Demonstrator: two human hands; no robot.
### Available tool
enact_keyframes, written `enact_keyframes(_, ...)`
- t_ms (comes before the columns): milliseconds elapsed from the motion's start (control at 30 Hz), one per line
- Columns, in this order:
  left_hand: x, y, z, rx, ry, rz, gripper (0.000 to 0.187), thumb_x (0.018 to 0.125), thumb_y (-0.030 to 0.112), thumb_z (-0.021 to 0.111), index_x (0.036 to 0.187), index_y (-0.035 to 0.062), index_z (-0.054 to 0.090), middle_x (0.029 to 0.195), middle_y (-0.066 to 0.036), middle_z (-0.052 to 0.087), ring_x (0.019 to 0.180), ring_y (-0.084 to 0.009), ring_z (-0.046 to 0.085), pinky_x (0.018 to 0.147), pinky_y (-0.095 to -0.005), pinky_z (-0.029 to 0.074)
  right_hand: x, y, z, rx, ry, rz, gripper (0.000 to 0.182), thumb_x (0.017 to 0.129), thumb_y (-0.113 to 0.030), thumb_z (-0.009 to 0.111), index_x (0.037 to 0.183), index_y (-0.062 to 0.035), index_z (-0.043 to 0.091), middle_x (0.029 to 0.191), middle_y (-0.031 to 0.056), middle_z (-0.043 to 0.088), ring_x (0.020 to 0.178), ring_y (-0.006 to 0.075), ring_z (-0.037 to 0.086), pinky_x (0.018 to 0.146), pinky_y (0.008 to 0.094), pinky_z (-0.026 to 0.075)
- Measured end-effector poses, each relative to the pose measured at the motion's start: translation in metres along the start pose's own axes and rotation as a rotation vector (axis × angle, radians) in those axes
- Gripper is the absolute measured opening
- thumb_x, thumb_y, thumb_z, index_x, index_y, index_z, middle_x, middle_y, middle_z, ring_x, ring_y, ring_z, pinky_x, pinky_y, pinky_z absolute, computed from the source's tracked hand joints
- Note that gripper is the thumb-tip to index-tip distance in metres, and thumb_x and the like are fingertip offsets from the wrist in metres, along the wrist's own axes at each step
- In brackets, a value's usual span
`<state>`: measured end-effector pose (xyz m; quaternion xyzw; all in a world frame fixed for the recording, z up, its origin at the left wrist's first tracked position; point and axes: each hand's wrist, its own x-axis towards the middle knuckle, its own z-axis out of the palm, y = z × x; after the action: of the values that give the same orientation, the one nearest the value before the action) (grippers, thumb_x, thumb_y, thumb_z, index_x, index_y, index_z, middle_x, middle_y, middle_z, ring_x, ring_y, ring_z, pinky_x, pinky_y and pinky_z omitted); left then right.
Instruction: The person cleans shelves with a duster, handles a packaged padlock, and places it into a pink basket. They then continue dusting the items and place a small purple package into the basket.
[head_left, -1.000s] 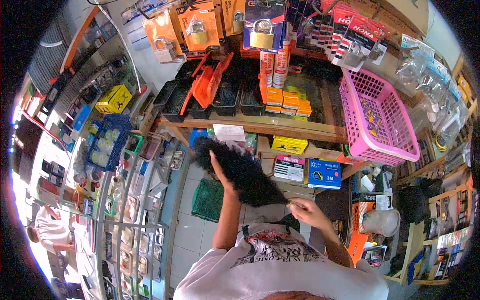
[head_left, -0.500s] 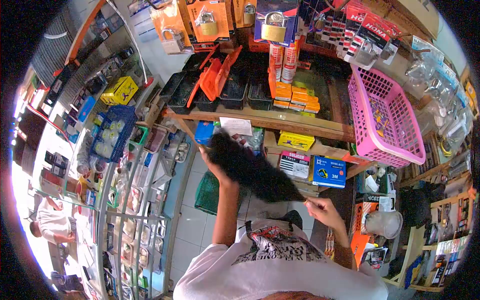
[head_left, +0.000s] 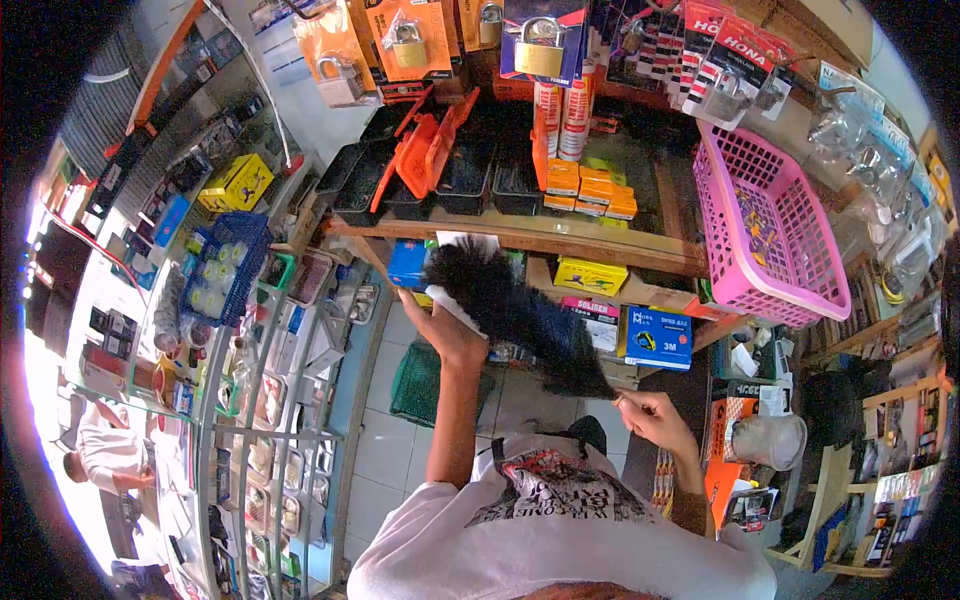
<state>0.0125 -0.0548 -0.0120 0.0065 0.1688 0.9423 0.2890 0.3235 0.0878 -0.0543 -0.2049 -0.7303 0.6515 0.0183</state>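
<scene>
A black feather duster [head_left: 535, 325] slants across the front of the shelf, its bushy end up and to the left. My right hand [head_left: 655, 418] is closed round its thin handle end at the lower right. My left hand [head_left: 450, 328] grips a flat white thing [head_left: 458, 306] with a bit of yellow at its edge, thumb pointing up; the duster's feathers overlap it and hide most of it. Just beyond the left thumb is a blue box [head_left: 407, 263] under the shelf edge.
A wooden shelf [head_left: 520, 232] carries black bins, orange boxes [head_left: 590, 190] and a pink basket [head_left: 770, 240]. Padlocks [head_left: 538, 50] hang above. Below lie a yellow box [head_left: 590, 276] and a blue 3M box [head_left: 657, 337]. A glass display case stands left, with a person [head_left: 110, 450] beyond it.
The duster's bushy end has shifted up and right, away from my left hand, so the white thing in that hand now shows. My right hand has stayed nearly in place.
</scene>
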Motion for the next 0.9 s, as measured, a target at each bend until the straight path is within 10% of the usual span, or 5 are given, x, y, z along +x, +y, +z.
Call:
enact_keyframes(133,0.007,0.005,-0.029,0.023,-0.339,-0.053,0.086,0.089,0.075,0.025,0.133,0.0061,0.051,0.127,-0.018,0.058,0.11,-0.0364,0.06,0.1,-0.0523,0.044,-0.003,0.004,-0.012,-0.039,0.02,0.034,0.027,0.101,-0.021,0.054,0.109,0.0017,0.067,0.069,-0.0035,0.053,0.063,0.005,0.047,0.058,0.0236,0.042)
enact_keyframes(200,0.017,-0.002,-0.016,-0.004,-0.015,0.082,0.089,0.089,0.077,0.023,0.134,0.0044,0.049,0.128,-0.019,0.057,0.114,-0.0397,0.057,0.097,-0.058,0.044,-0.006,0.007,-0.017,-0.045,0.014,0.06,0.027,0.101,-0.022,0.055,0.11,0.001,0.067,0.068,-0.0041,0.052,0.062,0.0046,0.046,0.057,0.0234,0.041)
enact_keyframes(900,0.02,-0.001,-0.037,0.133,-0.022,0.029,0.094,0.09,0.076,0.022,0.135,-0.003,0.045,0.121,-0.016,0.061,0.107,-0.0358,0.058,0.095,-0.0536,0.045,-0.041,0.015,-0.06,-0.025,-0.038,0.088,0.03,0.099,-0.027,0.06,0.104,0.001,0.07,0.065,-0.0026,0.056,0.057,0.0033,0.048,0.051,0.0221,0.038)
